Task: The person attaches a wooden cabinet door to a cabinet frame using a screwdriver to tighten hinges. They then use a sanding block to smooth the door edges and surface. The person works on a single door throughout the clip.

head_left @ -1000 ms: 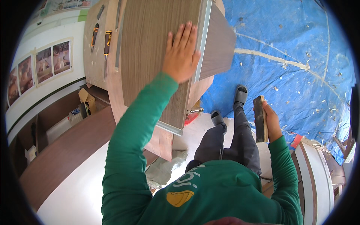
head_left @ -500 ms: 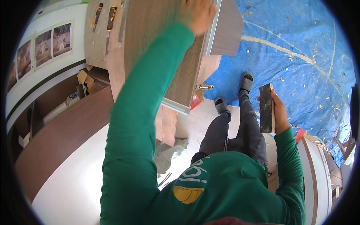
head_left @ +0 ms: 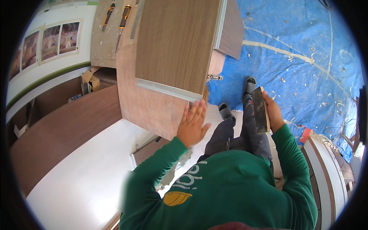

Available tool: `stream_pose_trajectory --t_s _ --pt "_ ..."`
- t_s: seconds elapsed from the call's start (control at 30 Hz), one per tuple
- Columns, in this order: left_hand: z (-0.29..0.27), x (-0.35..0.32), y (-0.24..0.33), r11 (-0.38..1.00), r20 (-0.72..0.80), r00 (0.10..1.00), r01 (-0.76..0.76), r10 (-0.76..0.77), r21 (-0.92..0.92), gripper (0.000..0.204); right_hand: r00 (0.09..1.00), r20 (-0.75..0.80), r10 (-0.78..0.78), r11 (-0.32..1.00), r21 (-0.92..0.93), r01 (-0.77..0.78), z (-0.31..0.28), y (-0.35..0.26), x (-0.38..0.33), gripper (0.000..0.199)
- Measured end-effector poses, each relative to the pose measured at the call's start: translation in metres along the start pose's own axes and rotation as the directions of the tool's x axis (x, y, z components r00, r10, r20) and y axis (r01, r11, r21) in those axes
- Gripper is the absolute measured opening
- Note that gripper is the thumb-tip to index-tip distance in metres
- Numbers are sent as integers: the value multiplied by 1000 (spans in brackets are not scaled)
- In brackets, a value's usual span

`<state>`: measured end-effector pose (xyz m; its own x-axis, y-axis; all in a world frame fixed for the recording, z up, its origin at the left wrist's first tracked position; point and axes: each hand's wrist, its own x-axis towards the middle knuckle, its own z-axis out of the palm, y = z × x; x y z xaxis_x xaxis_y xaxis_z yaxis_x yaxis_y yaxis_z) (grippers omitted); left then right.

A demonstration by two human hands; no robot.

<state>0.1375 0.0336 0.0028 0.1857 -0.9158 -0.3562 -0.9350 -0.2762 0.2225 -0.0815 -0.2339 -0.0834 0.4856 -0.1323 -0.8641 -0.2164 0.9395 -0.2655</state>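
Note:
A wood-grain cabinet door panel [head_left: 178,42] with a metal edge strip lies on top of a plywood cabinet [head_left: 149,103]. My left hand [head_left: 193,124], fingers apart, rests at the panel's near corner against the cabinet's side and holds nothing. My right hand [head_left: 274,111] grips a dark rectangular sanding block [head_left: 260,110], held upright over my right leg. Both arms are in green sleeves.
Screwdrivers with orange handles [head_left: 124,17] lie on the plywood top at the back. A blue tarp [head_left: 306,50] strewn with wood chips covers the floor on the right. A white board [head_left: 84,168] lies at lower left, brown panels [head_left: 61,130] beside it. Curved white boards [head_left: 329,168] stand at right.
My left hand has come down from the far top of the door panel to its near lower corner. My right hand keeps the block, shifted slightly lower.

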Motion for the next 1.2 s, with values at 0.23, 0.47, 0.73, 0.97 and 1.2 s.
stream_pose_trajectory --t_s 0.23,0.47,0.73,0.97,1.2 --pt "15 10 -26 992 -294 951 67 -97 -110 67 984 147 105 994 28 -110 15 34 -32 50" --pt "1 98 -59 998 -340 939 55 -51 3 76 995 27 98 992 -78 -95 24 55 -63 44" --pt "-31 172 -96 991 -382 917 -78 113 106 71 997 -77 -5 990 -140 -6 10 56 -78 41" --pt "-5 121 -81 979 -321 926 -180 200 93 67 996 -86 -40 987 -158 26 18 53 -73 40" --pt "-7 119 -70 992 -338 933 -107 125 72 68 993 -97 -68 985 -162 52 6 55 -69 43"
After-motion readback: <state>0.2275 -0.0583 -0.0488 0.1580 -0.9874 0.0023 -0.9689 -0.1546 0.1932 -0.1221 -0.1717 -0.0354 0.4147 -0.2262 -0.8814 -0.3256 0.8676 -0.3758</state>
